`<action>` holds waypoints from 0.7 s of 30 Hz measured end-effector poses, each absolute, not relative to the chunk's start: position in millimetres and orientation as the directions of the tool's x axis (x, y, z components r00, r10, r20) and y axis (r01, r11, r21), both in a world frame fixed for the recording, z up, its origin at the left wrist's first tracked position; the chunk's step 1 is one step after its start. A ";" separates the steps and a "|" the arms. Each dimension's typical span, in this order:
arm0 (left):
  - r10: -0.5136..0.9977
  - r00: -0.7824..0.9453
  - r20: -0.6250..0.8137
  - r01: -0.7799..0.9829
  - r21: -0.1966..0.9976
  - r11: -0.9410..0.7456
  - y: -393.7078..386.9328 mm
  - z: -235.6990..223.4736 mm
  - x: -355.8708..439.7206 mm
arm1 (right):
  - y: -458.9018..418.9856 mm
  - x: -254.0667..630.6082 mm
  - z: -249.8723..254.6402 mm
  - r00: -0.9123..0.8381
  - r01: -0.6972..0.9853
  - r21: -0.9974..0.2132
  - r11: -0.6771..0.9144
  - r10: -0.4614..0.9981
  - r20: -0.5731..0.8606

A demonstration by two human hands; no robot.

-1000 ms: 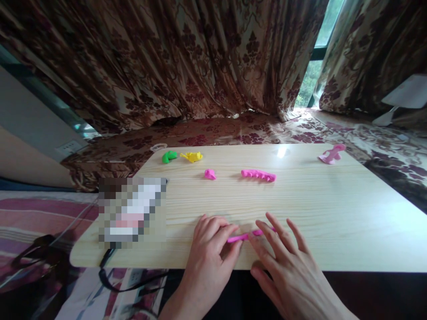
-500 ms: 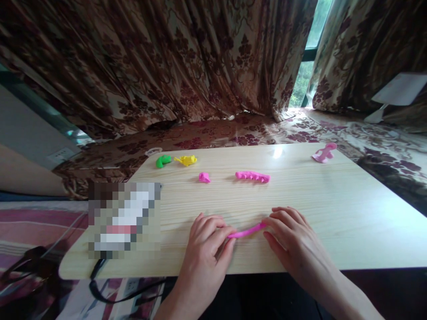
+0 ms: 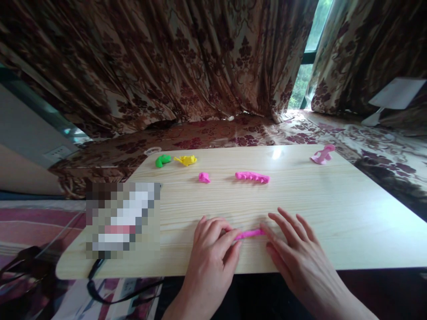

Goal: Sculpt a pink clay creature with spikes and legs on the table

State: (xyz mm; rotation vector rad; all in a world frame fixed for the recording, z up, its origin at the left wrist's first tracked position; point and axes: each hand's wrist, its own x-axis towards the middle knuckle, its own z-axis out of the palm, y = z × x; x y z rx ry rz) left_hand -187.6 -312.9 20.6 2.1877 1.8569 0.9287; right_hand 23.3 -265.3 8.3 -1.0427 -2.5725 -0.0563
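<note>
A thin pink roll of modelling clay (image 3: 250,234) lies near the front of the pale wooden table (image 3: 333,204). My left hand (image 3: 215,249) has its thumb and index finger closed on the roll's left end. At the other end, my right hand (image 3: 296,244) spreads its fingers, with the index fingertip touching the roll. Farther back rest a pink clay bar with small spikes along one side (image 3: 252,177) and a small pink clay lump (image 3: 204,178).
Green clay (image 3: 163,161) and yellow clay (image 3: 187,160) sit at the back left. A light pink clay piece (image 3: 323,154) stands at the back right. On the left lies a pixelated, blurred-out object (image 3: 130,218) with a black strap (image 3: 96,271). A white lamp (image 3: 396,94) stands beyond the table.
My right hand's fingers have spread apart and lifted off their curl. My left hand has shifted slightly right, and the clay roll lies straighter, with less of it showing.
</note>
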 end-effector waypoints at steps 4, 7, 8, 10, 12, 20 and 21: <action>0.924 0.064 0.378 0.838 0.482 -0.255 -313.8 19.5 -184.8 | -272.4 26.9 6.0 -0.717 0.656 0.003 0.754 0.623 0.312; 0.924 0.041 0.379 0.841 0.486 -0.237 -310.1 20.1 -183.6 | -266.4 18.7 12.1 -0.663 0.709 -0.050 0.704 0.689 0.292; 0.925 0.038 0.379 0.844 0.483 -0.232 -309.0 20.5 -183.6 | -264.7 16.5 13.8 -0.652 0.718 -0.064 0.693 0.702 0.285; 0.924 0.044 0.381 0.849 0.473 -0.235 -308.4 20.7 -184.3 | -265.0 16.0 14.5 -0.662 0.708 -0.059 0.703 0.691 0.291; 0.922 0.055 0.384 0.852 0.463 -0.244 -309.7 19.9 -185.5 | -269.7 20.2 11.9 -0.693 0.676 -0.023 0.737 0.645 0.322; 0.920 0.074 0.384 0.862 0.440 -0.253 -309.3 18.6 -186.8 | -258.5 21.6 17.1 -0.677 0.690 -0.060 0.721 0.672 0.299; 0.921 0.081 0.380 0.864 0.434 -0.255 -308.6 19.5 -187.0 | -255.1 20.3 20.2 -0.670 0.697 -0.065 0.715 0.680 0.297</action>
